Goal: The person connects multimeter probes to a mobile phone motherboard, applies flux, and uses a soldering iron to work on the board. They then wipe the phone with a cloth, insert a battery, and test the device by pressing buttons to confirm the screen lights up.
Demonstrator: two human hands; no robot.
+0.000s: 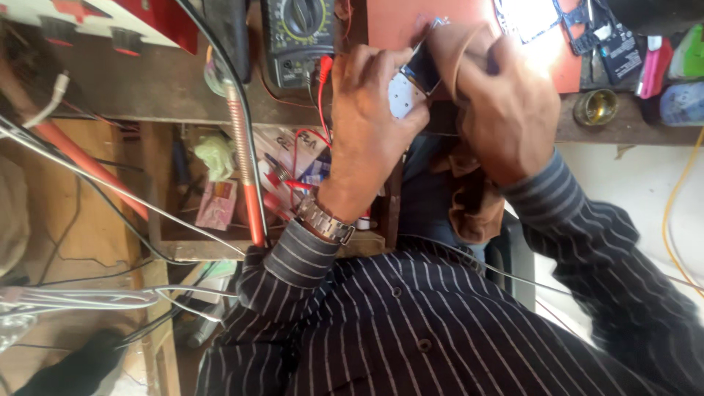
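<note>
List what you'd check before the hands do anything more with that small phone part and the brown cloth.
1. Left hand grips the small phone part: ok.
2. Right hand holds the brown cloth against it: ok.
3. Part's surface visible for inspection: not ok, mostly covered.
4. Part is clean: cannot tell.
5. Multimeter leads clear of the hands: not ok, the red lead runs beside the left hand.
</note>
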